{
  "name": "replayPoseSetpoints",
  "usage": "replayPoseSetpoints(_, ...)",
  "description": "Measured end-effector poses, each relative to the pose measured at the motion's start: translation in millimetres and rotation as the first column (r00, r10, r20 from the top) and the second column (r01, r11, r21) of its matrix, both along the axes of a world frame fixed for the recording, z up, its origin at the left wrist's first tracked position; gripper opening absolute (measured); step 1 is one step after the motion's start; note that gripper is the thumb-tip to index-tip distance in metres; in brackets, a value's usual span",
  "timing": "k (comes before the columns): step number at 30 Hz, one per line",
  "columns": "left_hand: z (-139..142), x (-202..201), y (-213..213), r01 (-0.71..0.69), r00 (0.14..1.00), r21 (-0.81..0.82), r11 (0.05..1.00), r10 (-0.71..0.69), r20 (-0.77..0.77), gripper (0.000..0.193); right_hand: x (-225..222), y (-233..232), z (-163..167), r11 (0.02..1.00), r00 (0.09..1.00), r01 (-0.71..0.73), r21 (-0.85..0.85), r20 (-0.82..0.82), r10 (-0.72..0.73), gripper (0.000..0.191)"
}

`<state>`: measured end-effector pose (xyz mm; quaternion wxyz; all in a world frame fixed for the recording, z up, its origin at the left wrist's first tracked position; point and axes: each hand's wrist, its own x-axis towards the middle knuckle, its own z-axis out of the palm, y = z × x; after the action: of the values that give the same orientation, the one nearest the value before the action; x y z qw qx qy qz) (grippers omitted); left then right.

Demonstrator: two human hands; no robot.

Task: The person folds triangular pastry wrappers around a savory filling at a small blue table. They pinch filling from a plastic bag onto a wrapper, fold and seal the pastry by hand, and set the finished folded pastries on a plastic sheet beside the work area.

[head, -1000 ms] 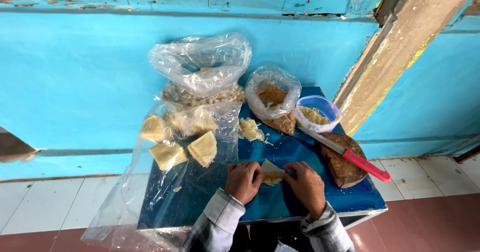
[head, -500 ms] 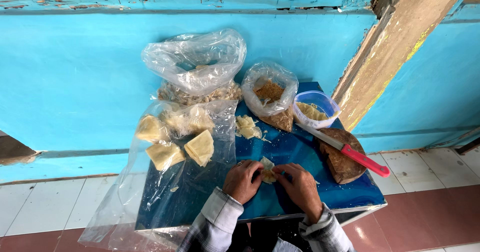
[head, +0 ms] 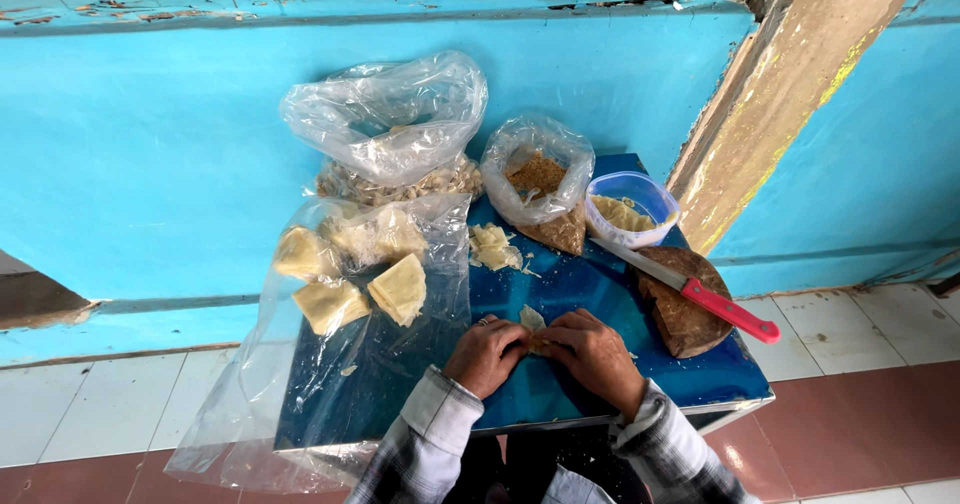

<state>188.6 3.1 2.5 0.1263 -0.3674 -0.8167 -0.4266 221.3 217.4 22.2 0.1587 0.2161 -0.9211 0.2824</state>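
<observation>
Small blue table [head: 620, 294] set against turquoise wall. Rear left: large clear bag [head: 385, 124] w/ pale pieces heaped at its base. Rear centre: smaller bag of brown crumbs [head: 540, 189], leaning. Just right of it, clear plastic tub [head: 630, 209] w/ pale filling. Red-handled knife [head: 700, 294] lies across round brown block [head: 685, 304] at right edge, blade tip near tub. Loose pile of wrapper sheets [head: 492, 249] mid-table. Plastic sheet [head: 330, 364] drapes over left side, carrying several folded triangles [head: 400, 289]. Nothing stands betw. hands and the stacks.

Left hand [head: 485, 354] and right hand [head: 595, 349] meet at front centre, fingers curled, both pinching one pale wrapper piece [head: 532, 320]; its corner shows just above the knuckles, rest hidden.
</observation>
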Motion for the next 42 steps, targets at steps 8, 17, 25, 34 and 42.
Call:
replayPoseSetpoints(8, 2, 4, 8, -0.071, 0.997, 0.050, 0.996, 0.069, 0.038, 0.005, -5, 11, 4, 0.992, 0.992, -0.127, 0.028, -0.012, 0.127, 0.024)
replayPoseSetpoints(17, -1, 4, 14, -0.103, 0.985, 0.042, 0.994, 0.096, 0.145, 0.008, -50, 19, -5, 0.988, 0.922, -0.150, -0.022, 0.358, 0.148, 0.016)
replayPoseSetpoints(25, -6, -22, 27, -0.206, 0.901, -0.133, 0.969, 0.241, 0.360, 0.017, -20, 11, -1, 0.988, 0.977, -0.071, -0.139, 0.192, 0.097, 0.012)
replayPoseSetpoints(34, -3, -11, 25, -0.161, 0.949, 0.038, 0.986, 0.144, 0.280, 0.009, 9, 4, -6, 0.999, 0.981, -0.032, 0.005, -0.192, 0.032, 0.011)
replayPoseSetpoints(42, -5, 5, 23, -0.146, 0.989, -0.043, 0.988, 0.145, -0.019, 0.016, -28, 7, -11, 0.982, 0.925, 0.151, -0.117, 0.367, -0.099, 0.017)
